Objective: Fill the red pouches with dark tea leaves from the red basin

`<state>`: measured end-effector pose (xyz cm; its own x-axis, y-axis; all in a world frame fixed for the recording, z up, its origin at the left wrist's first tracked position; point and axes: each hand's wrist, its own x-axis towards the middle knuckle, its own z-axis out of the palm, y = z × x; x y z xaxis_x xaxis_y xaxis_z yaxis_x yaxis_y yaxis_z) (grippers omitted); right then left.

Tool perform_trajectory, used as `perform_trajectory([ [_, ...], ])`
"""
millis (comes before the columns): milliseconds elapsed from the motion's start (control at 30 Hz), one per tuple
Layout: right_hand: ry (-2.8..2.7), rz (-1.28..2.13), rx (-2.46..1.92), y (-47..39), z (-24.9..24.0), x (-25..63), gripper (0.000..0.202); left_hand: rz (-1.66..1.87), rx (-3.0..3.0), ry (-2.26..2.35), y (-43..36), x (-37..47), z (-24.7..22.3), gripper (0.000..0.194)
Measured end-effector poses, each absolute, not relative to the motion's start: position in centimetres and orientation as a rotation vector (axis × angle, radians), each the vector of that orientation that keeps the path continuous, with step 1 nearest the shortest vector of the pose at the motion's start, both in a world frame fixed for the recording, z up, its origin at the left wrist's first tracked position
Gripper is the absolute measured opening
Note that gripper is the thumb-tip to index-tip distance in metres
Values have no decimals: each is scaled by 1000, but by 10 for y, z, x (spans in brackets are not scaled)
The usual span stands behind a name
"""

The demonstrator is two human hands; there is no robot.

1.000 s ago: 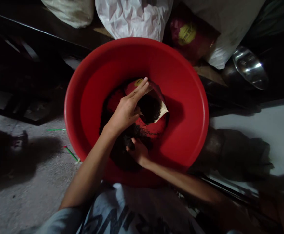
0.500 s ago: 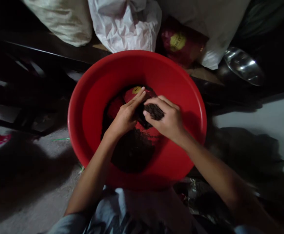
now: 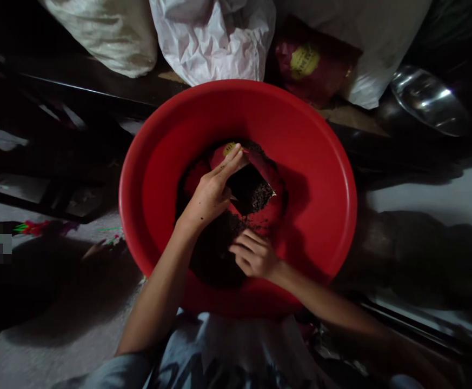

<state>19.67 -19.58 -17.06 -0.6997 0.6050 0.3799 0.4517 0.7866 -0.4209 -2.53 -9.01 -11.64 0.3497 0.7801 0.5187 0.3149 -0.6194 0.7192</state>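
My left hand [image 3: 213, 192] grips the edge of a dark red packet [image 3: 256, 156] with a yellow label, inside a red plastic tub [image 3: 150, 135]. The packet's mouth gapes toward me, and dark loose shreds like dried tea leaves [image 3: 261, 195] show in it. Part of the packet lies behind the left fingers. Lower right, my right hand [image 3: 255, 254] hovers by the dark heap [image 3: 215, 254] on the tub's bottom. Its fingers are bent, a little apart, with nothing visible in them.
Behind the tub, a white sack [image 3: 219, 48], a cream sack [image 3: 110, 38] and another red packet [image 3: 317, 62] rest on a dark ledge. A steel bowl [image 3: 428, 100] stands at the right. Bright coloured bits [image 3: 37, 228] lie on the floor at left.
My right hand has let go of its handful of dark shreds at the packet's mouth and moved down toward the heap. The left hand stays on the packet. The view has shifted slightly.
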Motion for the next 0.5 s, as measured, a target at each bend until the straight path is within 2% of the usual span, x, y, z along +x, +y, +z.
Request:
perform_trajectory([
  [100, -2471, 745, -1340, -181, -220, 166, 49, 1234, 2132, 980, -90, -26, -114, 110],
  [167, -2458, 891, -1506, -165, -239, 137, 62, 1226, 2146, 1001, -90, -26, -113, 111],
  [267, -2532, 1039, -1318, -158, -248, 95, 52, 1230, 2151, 1001, -89, -26, -115, 112],
  [333, -2574, 1137, -1136, -167, -245, 79, 53, 1248, 2153, 977, -88, -27, -116, 112],
  [433, -2637, 1252, -1059, -187, -234, 79, 76, 1251, 2159, 970, -86, -28, -115, 114],
  [500, -2671, 1272, -1138, -200, -224, 89, 82, 1240, 2154, 991, -86, -29, -112, 114],
])
